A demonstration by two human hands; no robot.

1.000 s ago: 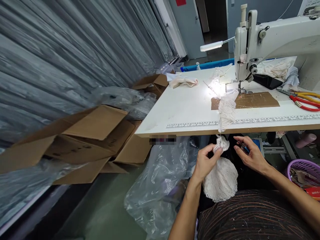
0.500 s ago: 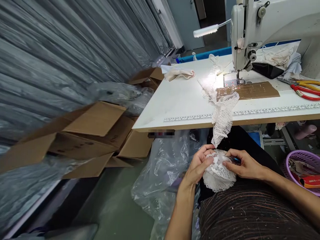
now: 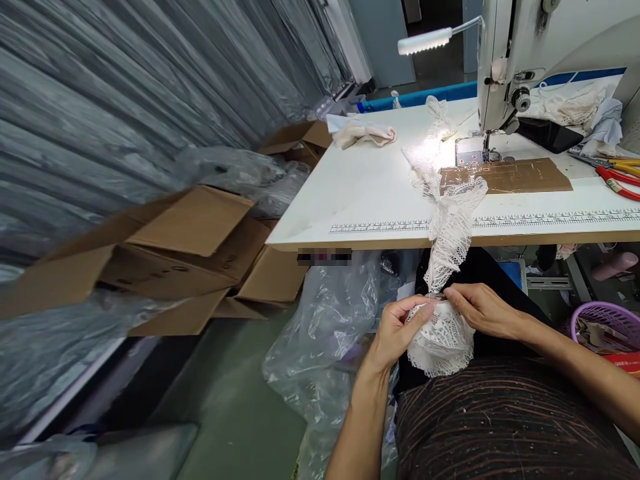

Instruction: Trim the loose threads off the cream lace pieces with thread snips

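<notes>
A bunched piece of white lace (image 3: 440, 340) hangs over my lap, its upper edge pinched between the thumb and fingers of my left hand (image 3: 400, 330). Closed around small thread snips (image 3: 440, 295), my right hand (image 3: 483, 310) is at the top of this lace. Only the metal tip of the snips shows; the rest is hidden in the fingers. Just above the tip ends a ruffled lace strip (image 3: 450, 233), which drapes over the table's front edge from the sewing area.
A sewing machine (image 3: 505, 80) with a lit lamp (image 3: 425, 41) stands on the white table (image 3: 360, 193). Red-handled pliers (image 3: 617, 183) lie at the right. Open cardboard boxes (image 3: 195, 220) and clear plastic (image 3: 325, 333) are at the left. A purple basket (image 3: 605, 310) stands low right.
My right hand has moved up and slightly left, bringing the snips' tip to the lace's top edge by the hanging strip. My left hand keeps its pinch. The view has shifted slightly.
</notes>
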